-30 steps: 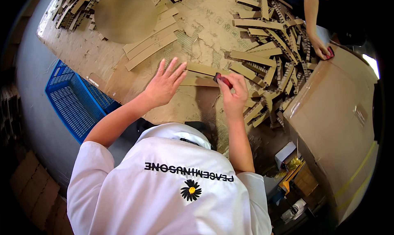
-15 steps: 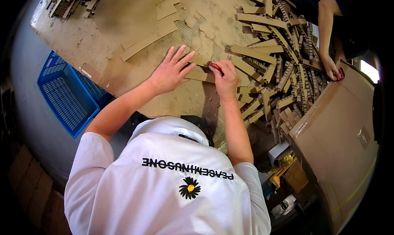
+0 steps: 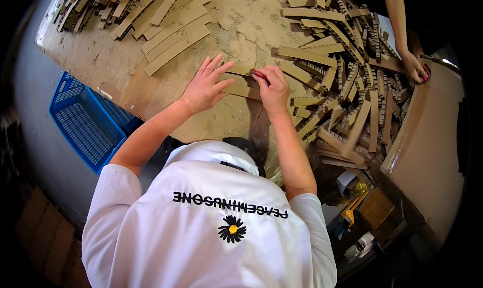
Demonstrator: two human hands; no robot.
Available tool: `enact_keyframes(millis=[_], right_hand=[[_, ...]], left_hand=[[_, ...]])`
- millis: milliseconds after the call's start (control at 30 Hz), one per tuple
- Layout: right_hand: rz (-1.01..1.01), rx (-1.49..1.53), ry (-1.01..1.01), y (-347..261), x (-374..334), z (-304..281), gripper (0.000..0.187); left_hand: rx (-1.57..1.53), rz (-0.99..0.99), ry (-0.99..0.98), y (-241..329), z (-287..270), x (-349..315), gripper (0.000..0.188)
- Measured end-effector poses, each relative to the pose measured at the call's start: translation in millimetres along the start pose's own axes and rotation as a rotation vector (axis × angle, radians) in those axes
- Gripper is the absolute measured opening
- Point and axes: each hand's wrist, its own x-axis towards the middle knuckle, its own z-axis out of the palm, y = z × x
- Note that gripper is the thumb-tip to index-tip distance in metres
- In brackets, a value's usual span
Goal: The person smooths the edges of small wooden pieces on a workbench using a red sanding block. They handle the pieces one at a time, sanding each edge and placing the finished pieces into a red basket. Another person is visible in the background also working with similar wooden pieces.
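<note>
My left hand (image 3: pixel 206 86) lies flat with its fingers spread, at the left ends of two short cardboard strips on the table. The upper strip (image 3: pixel 239 68) runs toward my right hand; the lower strip (image 3: pixel 244 91) lies just below it, near my left thumb. In my closed right hand (image 3: pixel 274 91) is a small red utility knife (image 3: pixel 258 74), mostly covered by the fingers, its blade not visible. It is at the right end of the upper strip. Left of my hands, longer cardboard strips (image 3: pixel 177 49) lie side by side in a slanted row.
A loose heap of honeycomb-edged cardboard strips (image 3: pixel 347 84) covers the table's right side. Beyond it, a co-worker's hand (image 3: pixel 415 69) holds a red tool (image 3: pixel 426 73) at a large cardboard carton (image 3: pixel 427 132). Blue plastic crates (image 3: pixel 88 122) stand on the floor to the left.
My right hand has shifted slightly left with the knife. At right, the carton has moved away and several strips have come onto the heap. A blurred round shape over the left strips is gone.
</note>
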Motion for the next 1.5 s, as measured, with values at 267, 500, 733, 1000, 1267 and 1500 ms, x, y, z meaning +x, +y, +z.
enact_keyframes(millis=[267,500,733,1000,1267,1500], right_hand=[[0.041,0.119,-0.024,-30,-41,-7,0.017],[-0.07,-0.027,0.029,-18,-53,16,0.012],[-0.05,-0.086,0.164,-14,-62,29,0.014],[0.128,0.161,0.295,-23,-54,23,0.011],[0.885,0.914,0.597,-45,-110,1,0.026],[0.987,0.81,0.539,-31,-137,47,0.02]], left_hand=[[-0.006,-0.021,0.008,-1,-2,-3,0.041],[-0.012,0.041,0.033,-13,8,-4,0.047],[0.062,0.092,-0.096,-14,1,18,0.088],[0.149,0.153,-0.352,-38,-15,57,0.092],[0.288,-0.111,-0.403,-56,-22,56,0.064],[0.323,-0.188,0.015,-96,-103,12,0.077]])
